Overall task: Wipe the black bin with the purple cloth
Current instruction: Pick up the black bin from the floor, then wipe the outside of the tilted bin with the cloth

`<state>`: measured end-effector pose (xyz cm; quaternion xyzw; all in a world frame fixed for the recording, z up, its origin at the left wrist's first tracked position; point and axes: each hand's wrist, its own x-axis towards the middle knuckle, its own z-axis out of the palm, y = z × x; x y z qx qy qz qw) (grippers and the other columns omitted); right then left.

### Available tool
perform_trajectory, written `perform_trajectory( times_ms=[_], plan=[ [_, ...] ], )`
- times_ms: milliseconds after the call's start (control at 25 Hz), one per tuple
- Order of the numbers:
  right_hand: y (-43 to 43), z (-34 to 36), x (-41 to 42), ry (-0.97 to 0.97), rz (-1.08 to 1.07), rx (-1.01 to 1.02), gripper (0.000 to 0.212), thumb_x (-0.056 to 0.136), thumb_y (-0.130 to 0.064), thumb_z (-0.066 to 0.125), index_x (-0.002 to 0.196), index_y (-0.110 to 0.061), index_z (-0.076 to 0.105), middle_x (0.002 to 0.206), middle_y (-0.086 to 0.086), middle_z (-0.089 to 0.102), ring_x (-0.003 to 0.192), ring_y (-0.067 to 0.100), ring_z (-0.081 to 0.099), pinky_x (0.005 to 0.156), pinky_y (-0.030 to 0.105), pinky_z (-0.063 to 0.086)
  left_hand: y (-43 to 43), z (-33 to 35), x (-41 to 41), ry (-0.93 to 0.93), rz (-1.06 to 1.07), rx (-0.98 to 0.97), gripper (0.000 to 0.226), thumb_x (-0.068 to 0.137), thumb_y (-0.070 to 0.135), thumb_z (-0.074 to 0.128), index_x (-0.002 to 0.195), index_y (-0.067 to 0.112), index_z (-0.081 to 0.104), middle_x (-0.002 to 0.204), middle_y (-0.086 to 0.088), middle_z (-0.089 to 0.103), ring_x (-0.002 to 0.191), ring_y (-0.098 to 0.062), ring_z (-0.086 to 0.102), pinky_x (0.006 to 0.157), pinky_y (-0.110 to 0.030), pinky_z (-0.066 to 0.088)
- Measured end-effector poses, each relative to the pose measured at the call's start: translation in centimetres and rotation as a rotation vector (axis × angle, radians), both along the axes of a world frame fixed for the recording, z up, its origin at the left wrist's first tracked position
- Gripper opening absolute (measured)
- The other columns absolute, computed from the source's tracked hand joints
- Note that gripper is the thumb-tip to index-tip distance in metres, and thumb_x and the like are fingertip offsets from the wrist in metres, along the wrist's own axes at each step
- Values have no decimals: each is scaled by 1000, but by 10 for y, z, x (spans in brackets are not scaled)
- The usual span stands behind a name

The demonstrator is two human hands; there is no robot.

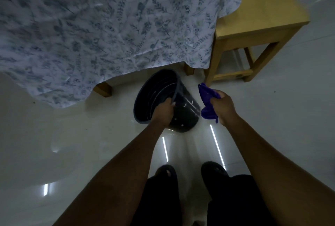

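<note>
In the head view, the black bin (163,99) is tilted over above the pale glossy floor (54,144), its open mouth turned up and to the left, its base lower and to the right. Whether the base touches the floor cannot be told. The left hand (164,112) is closed on the near rim of the bin, the fingers going inside the mouth and the thumb lying on the outer wall. Just to the right of the bin, not touching it, the right hand (223,106) is clenched around the purple cloth (208,102), which bunches out of the fist on the side facing the bin, one end sticking up and one hanging down. Beyond the bin hangs a white bedsheet with a blue leaf print (108,26), draped over a bed whose wooden legs (103,89) show at its lower edge, left of the bin. Beyond the bin and to its right stands a light wooden stool (253,26), one corner of it under the sheet's edge. On the near side of the bin, at the bottom of the view, the person's dark trousers and two dark slippers (213,171) stand on the floor, with bright strips of reflected light between them and the bin.
</note>
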<state>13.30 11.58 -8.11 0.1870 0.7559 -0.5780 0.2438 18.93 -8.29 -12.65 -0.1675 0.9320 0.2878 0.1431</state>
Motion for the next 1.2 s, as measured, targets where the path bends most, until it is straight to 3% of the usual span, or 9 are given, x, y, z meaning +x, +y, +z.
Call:
perform_trajectory(
  times_ms=[160,280,520,600,720,880,1000,1120,1200],
  plan=[
    [-17,-6,-1,35,108,-37,42,90,-7,48,128,-24,53,119,7,62,102,27,62,89,44,55,-20,-9,10,-13,349,314,35,102,29,37,111,3,58,106,-15,64,89,-21,60,78,-24,40],
    [-21,-13,-3,-29,76,-150,41,89,-6,50,126,-22,56,117,11,65,101,29,64,88,45,56,-28,-25,19,-71,404,347,39,101,30,38,118,1,57,116,-20,64,105,-32,60,87,-30,43],
    [-37,-59,17,189,827,298,52,92,-13,50,142,-26,44,132,9,57,99,19,57,78,26,47,-23,-48,15,-51,409,409,34,101,27,39,110,1,60,108,-18,65,94,-24,58,81,-27,41],
    [-45,-79,28,223,1002,385,60,92,-28,57,147,-23,35,145,10,45,120,25,49,95,35,44,-22,-58,15,-72,417,420,36,101,30,37,112,3,58,110,-18,65,96,-27,59,84,-32,45],
    [-57,-103,26,444,961,634,71,89,-54,51,148,-20,31,151,10,34,137,31,31,107,50,33,-27,-68,8,-61,362,415,36,102,32,36,109,4,57,108,-18,65,95,-28,61,85,-36,47],
    [-71,-146,37,585,949,702,69,96,-50,34,153,-19,10,162,8,9,149,28,6,118,50,10,-26,-78,19,36,336,382,34,101,35,35,100,8,56,95,-9,64,87,-22,61,74,-28,48],
    [-63,-167,19,645,961,653,63,96,-43,34,152,-20,16,160,6,20,147,25,18,118,48,19,-27,-95,41,136,322,275,37,102,36,33,99,8,57,93,-6,65,84,-20,63,73,-30,51],
    [-30,-178,7,528,772,640,60,91,-27,48,147,-14,33,149,9,43,135,28,42,110,45,37,-26,-108,61,218,339,234,37,101,35,31,99,10,58,90,-2,65,80,-16,62,70,-28,51],
    [-18,-177,40,589,780,663,68,82,-23,54,146,-14,34,150,8,42,138,30,38,111,51,33,-24,-112,74,225,340,194,38,99,39,29,91,13,55,79,4,61,70,-12,59,61,-21,46]
  ],
)
